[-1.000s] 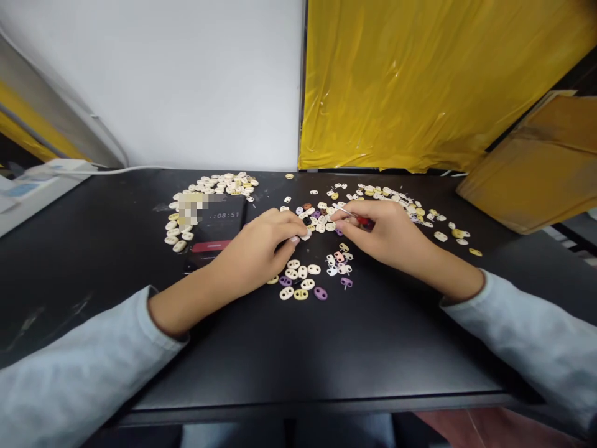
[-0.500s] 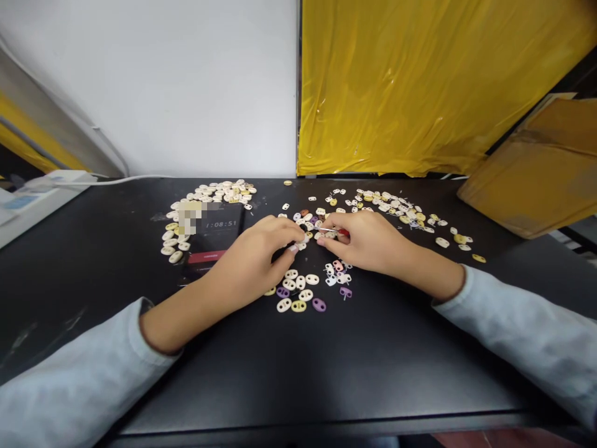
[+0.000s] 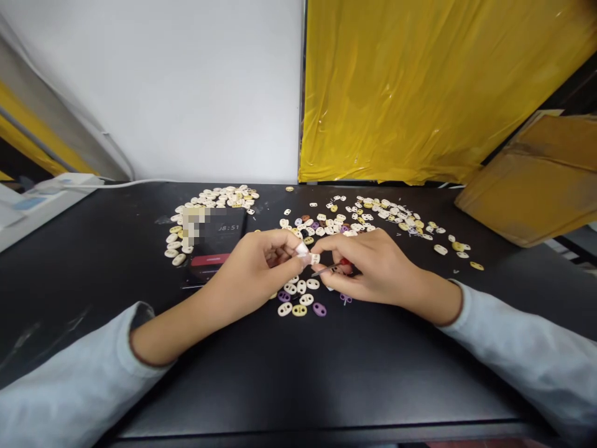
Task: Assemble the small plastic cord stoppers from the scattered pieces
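Note:
My left hand [image 3: 265, 264] is closed in a pinch on a small cream two-hole piece [image 3: 316, 258], which pokes out towards the right. Something white, perhaps tape, covers a fingertip there. Close beside it, my right hand [image 3: 368, 264] is wrapped round a thin metal tool with a red handle [image 3: 344, 262]; its pointed shaft [image 3: 325, 270] slants left, just under the piece. The right fingertips come near the piece, but whether they touch it I cannot tell. Below the hands lie loose two-hole pieces, among them a purple one [image 3: 319, 309] and a yellow one [image 3: 299, 310].
On the black table [image 3: 298, 379], a pile of cream pieces [image 3: 224, 196] curves around a dark phone [image 3: 228, 227] showing a timer. More pieces [image 3: 396, 211] are scattered at the back right, near a cardboard box [image 3: 527, 186]. A white power strip [image 3: 69, 186] lies at the left.
Both hands have come nearer to me and closer together, away from the middle heap. A cream piece now shows between my left fingers, and the tool has swung to point down-left.

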The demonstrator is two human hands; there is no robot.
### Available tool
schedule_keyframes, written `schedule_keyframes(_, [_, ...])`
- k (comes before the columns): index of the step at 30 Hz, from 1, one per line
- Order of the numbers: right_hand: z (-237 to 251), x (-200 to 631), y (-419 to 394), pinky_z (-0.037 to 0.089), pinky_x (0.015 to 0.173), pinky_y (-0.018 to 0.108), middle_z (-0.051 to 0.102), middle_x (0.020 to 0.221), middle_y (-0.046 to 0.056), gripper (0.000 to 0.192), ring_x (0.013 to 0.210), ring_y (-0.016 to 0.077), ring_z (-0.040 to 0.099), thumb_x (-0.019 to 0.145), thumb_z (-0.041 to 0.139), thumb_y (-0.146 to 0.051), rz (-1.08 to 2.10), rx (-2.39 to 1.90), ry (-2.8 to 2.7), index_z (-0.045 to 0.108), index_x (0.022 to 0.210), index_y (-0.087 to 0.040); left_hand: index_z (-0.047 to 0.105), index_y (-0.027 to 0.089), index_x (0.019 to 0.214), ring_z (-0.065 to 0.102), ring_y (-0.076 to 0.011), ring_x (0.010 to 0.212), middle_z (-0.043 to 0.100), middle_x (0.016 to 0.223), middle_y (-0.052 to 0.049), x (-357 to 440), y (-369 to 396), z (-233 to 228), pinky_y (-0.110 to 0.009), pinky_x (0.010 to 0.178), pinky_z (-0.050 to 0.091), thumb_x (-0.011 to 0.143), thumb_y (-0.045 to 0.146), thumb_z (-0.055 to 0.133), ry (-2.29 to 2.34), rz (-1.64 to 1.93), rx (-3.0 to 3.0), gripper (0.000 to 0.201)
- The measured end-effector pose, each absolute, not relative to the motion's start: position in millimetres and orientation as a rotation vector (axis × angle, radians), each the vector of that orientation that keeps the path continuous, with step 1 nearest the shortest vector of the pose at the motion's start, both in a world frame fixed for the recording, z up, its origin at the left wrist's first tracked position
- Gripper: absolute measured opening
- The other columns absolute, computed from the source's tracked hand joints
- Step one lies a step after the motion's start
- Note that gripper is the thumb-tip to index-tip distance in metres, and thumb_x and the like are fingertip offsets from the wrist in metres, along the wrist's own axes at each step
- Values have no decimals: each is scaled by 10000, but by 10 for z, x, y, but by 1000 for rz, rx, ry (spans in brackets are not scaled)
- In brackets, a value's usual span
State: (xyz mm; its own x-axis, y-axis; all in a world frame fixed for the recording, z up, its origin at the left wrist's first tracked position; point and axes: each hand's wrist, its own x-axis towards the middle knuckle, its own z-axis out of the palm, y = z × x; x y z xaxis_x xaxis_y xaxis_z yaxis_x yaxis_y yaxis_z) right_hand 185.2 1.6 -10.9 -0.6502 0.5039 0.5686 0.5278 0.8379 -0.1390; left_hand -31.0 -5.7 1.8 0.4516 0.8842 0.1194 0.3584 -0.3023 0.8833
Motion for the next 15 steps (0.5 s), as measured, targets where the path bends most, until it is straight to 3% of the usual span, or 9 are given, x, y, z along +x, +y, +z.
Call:
schedule_keyframes(5, [-116,1817,6,366,505,196,598,574,-66,107,459,71,521,860,611,-204,-122,-702,-2318,649,954,-169,642,152,817,567,-130,691,635,752,0,-301,-67,5,-248,639,442,906,243,599,1060,803,1883,135])
schedule_keyframes(11, [-149,1832,-5,366,500,184,562,585,-70,123,466,63,529,872,643,-233,-16,-749,-2250,641,980,-172,600,169,945,671,-153,876,703,892,-18,-266,-110,7,-263,814,526,870,252,692,859,892,1568,145])
schedule_keyframes(15, [-135,1819,-48,360,513,189,544,602,-81,160,473,63,508,888,644,-249,93,-802,-2254,599,1030,-192,649,148,909,681,-133,805,726,849,-22,-268,-97,17,-236,767,541,804,226,767,854,945,1451,176])
